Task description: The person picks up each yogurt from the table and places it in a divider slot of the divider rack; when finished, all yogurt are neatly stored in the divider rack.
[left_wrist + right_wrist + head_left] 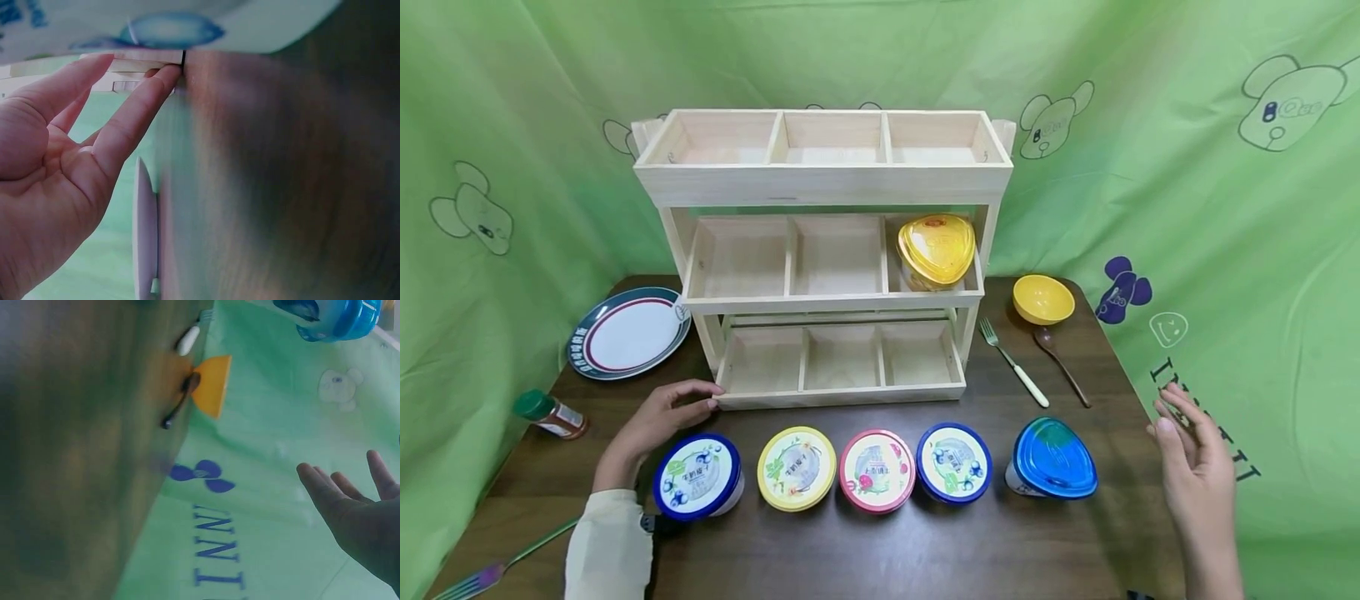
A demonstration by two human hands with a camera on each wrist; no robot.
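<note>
A pale wooden three-tier rack [823,187] stands at the back of the table, each tier split into three compartments. My left hand [666,414] touches the front left corner of its bottom tier with fairly straight fingers; the left wrist view shows this hand [81,144] with its fingertips at the wood. Just in front of it is a tub with a blue-rimmed lid [697,477]. My right hand [1198,475] is raised at the right, fingers loosely extended, holding nothing. A tub with a rounded triangular blue lid [1054,460] is nearest to it.
Yellow-lidded [797,468], pink-lidded [877,471] and blue-rimmed [954,462] tubs line the front. A yellow-lidded triangular tub [937,250] sits in the middle tier's right compartment. Around lie a plate [632,333], spice jar [552,414], bowl [1043,300], spoon [1063,367], white-handled fork [1015,364] and iridescent fork [497,571].
</note>
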